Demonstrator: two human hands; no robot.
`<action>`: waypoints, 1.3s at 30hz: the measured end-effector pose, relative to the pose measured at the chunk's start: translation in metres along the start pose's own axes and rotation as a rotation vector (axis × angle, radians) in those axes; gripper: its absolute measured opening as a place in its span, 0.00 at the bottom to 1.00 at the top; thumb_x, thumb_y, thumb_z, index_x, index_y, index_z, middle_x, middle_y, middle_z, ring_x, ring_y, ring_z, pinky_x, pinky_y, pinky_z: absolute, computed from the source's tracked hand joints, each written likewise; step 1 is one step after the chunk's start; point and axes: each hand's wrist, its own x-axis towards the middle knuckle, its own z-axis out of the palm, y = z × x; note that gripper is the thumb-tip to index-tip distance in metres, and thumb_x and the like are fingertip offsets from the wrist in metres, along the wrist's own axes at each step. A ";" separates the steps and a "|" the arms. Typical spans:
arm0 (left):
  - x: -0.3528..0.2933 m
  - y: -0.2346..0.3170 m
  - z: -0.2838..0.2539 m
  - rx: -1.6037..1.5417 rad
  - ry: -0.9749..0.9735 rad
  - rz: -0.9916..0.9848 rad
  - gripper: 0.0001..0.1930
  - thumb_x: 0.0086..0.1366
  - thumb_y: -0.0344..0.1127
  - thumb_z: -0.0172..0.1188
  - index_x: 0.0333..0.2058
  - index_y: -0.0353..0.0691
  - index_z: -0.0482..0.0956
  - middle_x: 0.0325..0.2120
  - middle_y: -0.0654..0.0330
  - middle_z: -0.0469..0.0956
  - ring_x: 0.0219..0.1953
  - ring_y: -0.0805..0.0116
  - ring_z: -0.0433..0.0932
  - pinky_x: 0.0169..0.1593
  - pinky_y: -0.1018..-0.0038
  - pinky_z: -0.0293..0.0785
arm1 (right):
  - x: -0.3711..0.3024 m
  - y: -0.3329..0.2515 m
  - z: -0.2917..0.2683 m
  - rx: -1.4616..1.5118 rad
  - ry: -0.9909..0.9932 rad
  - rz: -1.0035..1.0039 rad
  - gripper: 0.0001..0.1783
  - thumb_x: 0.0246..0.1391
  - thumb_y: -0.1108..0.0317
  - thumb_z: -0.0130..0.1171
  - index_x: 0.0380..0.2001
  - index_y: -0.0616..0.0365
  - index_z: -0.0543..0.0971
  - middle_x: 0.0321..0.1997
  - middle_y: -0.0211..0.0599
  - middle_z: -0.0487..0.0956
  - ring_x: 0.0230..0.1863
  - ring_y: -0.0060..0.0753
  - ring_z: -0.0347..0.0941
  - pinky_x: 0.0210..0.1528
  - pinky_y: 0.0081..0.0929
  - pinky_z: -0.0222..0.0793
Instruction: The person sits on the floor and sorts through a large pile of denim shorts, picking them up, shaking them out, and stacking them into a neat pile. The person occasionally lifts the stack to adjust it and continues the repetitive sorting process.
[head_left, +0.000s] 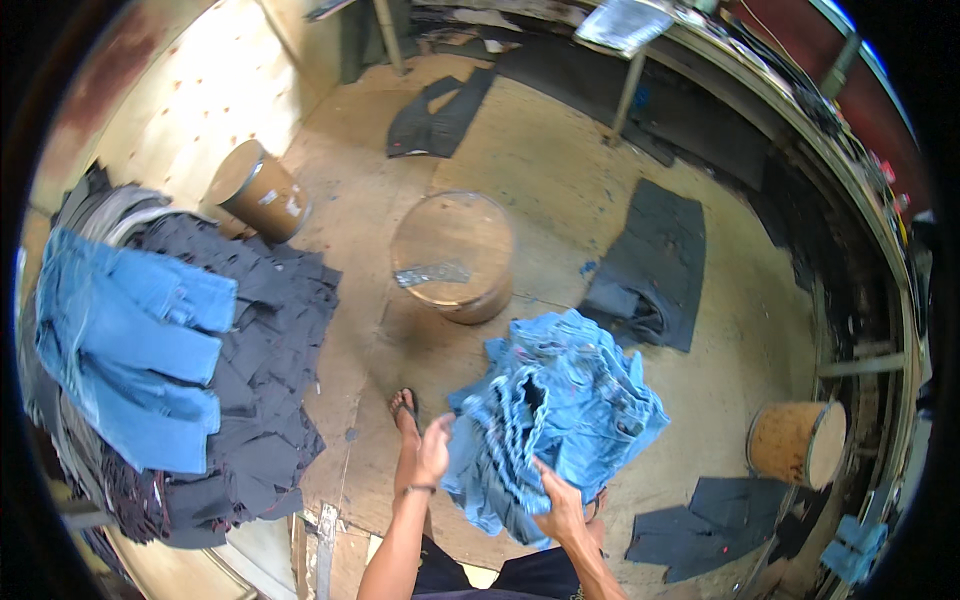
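Observation:
A bunched heap of light blue jeans (600,385) is in front of me, low in the middle of the head view. A waistband-like folded edge with wavy ridges faces me. My right hand (562,508) is closed on the near side of the denim, thumb on top and the other fingers hidden in the cloth. Along the heap's left edge is my left hand (432,455), its fingers stretched up and slightly blurred, with no cloth visible in them. How many garments lie in the heap cannot be made out.
On the left, light blue jeans (130,340) lie over a large dark cloth pile (260,370). A round wooden drum (455,240) stands ahead, another drum (255,190) behind it, a third (795,443) at right. Dark trousers (655,250) lie on the floor; a long table (780,95) edges the right.

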 end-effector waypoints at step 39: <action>-0.157 0.419 -0.742 0.907 1.456 0.164 0.44 0.62 0.75 0.56 0.70 0.55 0.67 0.75 0.48 0.53 0.78 0.43 0.44 0.69 0.22 0.37 | 0.447 -0.753 0.377 0.071 -0.139 -1.102 0.41 0.64 0.38 0.57 0.71 0.53 0.68 0.77 0.66 0.55 0.76 0.70 0.52 0.76 0.55 0.50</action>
